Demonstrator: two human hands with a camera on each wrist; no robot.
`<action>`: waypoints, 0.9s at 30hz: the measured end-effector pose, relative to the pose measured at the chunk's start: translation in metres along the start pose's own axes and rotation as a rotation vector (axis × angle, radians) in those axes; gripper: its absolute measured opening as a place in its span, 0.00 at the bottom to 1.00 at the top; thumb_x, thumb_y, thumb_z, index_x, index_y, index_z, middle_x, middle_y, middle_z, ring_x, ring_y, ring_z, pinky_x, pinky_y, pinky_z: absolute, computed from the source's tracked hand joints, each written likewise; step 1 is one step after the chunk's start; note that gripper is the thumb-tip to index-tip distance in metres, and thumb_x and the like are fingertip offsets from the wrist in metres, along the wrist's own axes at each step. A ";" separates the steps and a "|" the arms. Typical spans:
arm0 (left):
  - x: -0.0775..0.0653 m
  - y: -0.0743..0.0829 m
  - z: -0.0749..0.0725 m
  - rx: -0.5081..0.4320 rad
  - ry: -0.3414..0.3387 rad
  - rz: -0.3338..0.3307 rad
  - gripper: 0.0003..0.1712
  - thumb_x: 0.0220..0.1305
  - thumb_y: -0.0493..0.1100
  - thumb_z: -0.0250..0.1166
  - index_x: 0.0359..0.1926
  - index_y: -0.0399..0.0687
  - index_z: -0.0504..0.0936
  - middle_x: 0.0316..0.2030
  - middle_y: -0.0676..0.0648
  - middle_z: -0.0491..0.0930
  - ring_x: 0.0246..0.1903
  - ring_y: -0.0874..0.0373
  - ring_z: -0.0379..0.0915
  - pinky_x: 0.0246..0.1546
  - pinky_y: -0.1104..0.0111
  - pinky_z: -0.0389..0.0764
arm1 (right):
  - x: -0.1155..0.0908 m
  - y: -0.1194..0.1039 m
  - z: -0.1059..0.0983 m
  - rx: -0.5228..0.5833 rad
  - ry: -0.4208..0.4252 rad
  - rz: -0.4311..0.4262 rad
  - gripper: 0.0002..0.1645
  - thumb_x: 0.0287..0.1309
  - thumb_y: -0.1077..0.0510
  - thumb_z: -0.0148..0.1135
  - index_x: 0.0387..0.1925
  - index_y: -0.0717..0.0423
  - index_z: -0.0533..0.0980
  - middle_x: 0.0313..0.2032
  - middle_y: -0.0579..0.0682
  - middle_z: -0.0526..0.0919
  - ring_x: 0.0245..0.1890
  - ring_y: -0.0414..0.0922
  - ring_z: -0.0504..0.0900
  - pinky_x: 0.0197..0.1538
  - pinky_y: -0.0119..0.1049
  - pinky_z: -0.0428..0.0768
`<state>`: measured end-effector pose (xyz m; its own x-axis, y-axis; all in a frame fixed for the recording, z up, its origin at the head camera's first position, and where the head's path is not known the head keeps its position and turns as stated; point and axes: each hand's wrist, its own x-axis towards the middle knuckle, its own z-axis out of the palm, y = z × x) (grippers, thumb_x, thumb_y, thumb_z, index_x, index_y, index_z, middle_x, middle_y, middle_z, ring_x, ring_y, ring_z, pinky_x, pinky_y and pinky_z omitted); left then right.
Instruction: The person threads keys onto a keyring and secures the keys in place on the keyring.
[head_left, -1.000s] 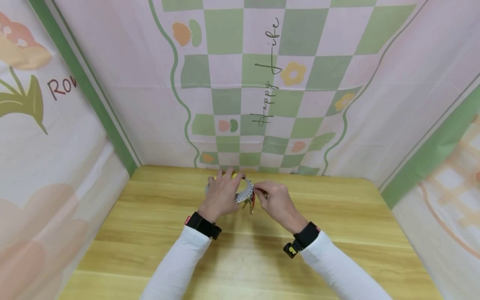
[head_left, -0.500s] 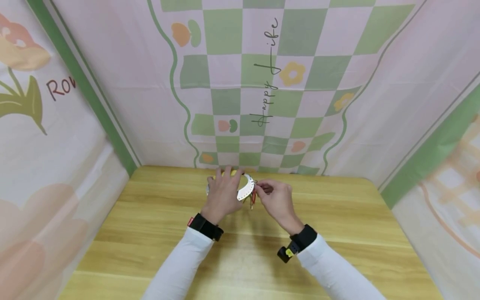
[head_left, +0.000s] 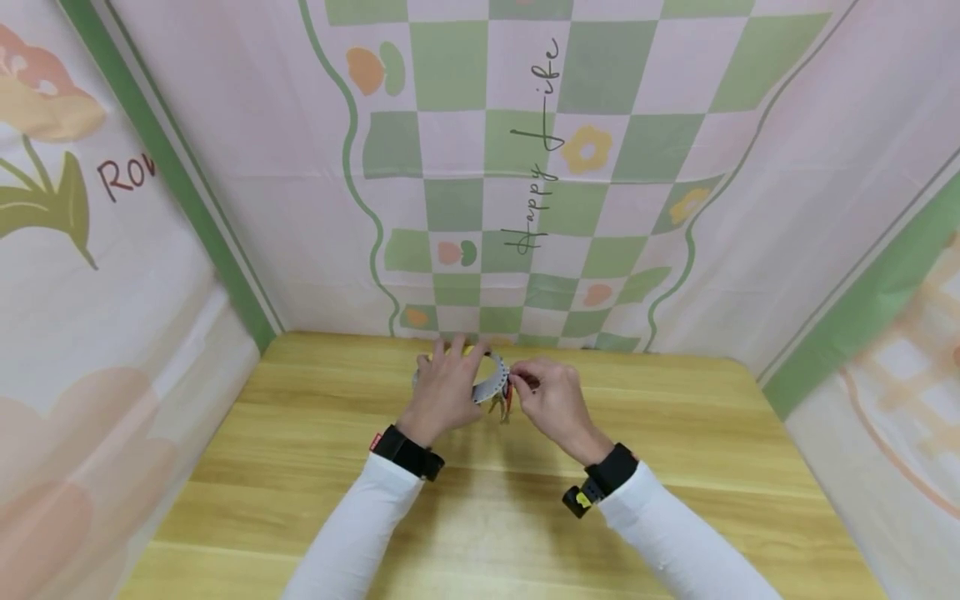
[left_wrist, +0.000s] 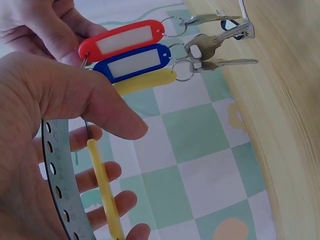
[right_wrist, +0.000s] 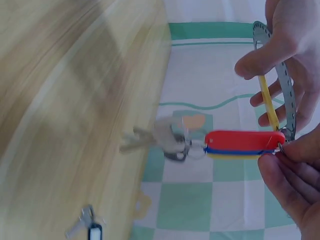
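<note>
My left hand (head_left: 442, 393) grips a grey ring-shaped band (head_left: 491, 389) with small holes along it, held above the back of the table. A slim yellow piece (left_wrist: 105, 190) hangs inside the band, near the left fingers. At the band's right side, my right hand (head_left: 555, 404) pinches the small metal ring at the end of the key tags. Red (left_wrist: 122, 40), blue (left_wrist: 132, 62) and yellow (left_wrist: 147, 81) tags lie stacked there, each with a key (left_wrist: 202, 47) on a split ring. In the right wrist view the keys (right_wrist: 167, 137) dangle, blurred.
A further key (right_wrist: 86, 220) with a dark-framed tag (right_wrist: 95, 232) shows low in the right wrist view, against the wooden table (head_left: 480, 517). Behind the table's back edge hangs a checked cloth (head_left: 502, 287). Cloth panels (head_left: 172, 400) stand at both sides.
The grey band tipped, showing white half a second ago, and is tilted back now. My right hand shifted slightly and still pinches at the tags' end; the left hand keeps its grip.
</note>
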<state>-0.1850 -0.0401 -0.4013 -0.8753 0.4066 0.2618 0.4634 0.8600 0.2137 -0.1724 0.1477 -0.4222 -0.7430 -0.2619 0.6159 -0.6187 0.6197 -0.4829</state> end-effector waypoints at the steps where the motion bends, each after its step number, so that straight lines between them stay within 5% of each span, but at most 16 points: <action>1: 0.000 0.000 0.000 0.002 -0.007 0.007 0.50 0.38 0.40 0.81 0.67 0.55 0.73 0.62 0.39 0.72 0.56 0.35 0.70 0.45 0.37 0.76 | 0.000 0.001 0.000 -0.024 -0.010 -0.029 0.06 0.55 0.73 0.70 0.33 0.62 0.86 0.29 0.53 0.87 0.25 0.41 0.84 0.27 0.31 0.81; 7: -0.001 -0.003 -0.002 0.005 -0.053 0.037 0.47 0.43 0.39 0.80 0.67 0.54 0.74 0.62 0.40 0.72 0.57 0.36 0.70 0.47 0.37 0.75 | 0.000 0.003 -0.002 -0.106 -0.047 -0.165 0.08 0.53 0.74 0.71 0.32 0.61 0.86 0.28 0.51 0.86 0.24 0.41 0.83 0.26 0.31 0.80; 12: -0.001 -0.003 -0.001 -0.022 -0.064 0.031 0.46 0.43 0.38 0.79 0.67 0.53 0.74 0.62 0.40 0.71 0.58 0.36 0.69 0.47 0.36 0.74 | -0.002 0.005 -0.001 -0.117 -0.029 -0.178 0.07 0.53 0.74 0.71 0.33 0.62 0.86 0.28 0.52 0.86 0.25 0.42 0.84 0.28 0.32 0.81; 22: 0.000 0.000 0.002 -0.007 0.006 -0.017 0.51 0.38 0.41 0.81 0.68 0.55 0.73 0.61 0.40 0.73 0.57 0.36 0.70 0.45 0.36 0.76 | -0.006 -0.001 0.002 0.075 0.052 0.155 0.03 0.58 0.67 0.71 0.36 0.63 0.86 0.31 0.54 0.88 0.28 0.42 0.87 0.30 0.32 0.84; 27: 0.000 0.004 0.002 0.012 0.042 -0.054 0.53 0.34 0.43 0.82 0.68 0.55 0.73 0.60 0.38 0.73 0.58 0.35 0.68 0.46 0.36 0.76 | -0.005 -0.005 0.002 0.138 0.095 0.246 0.04 0.59 0.66 0.70 0.35 0.66 0.86 0.28 0.55 0.88 0.24 0.44 0.86 0.26 0.30 0.82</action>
<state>-0.1840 -0.0362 -0.4024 -0.8924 0.3461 0.2894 0.4134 0.8843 0.2170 -0.1663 0.1445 -0.4240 -0.8517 -0.0416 0.5223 -0.4567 0.5476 -0.7011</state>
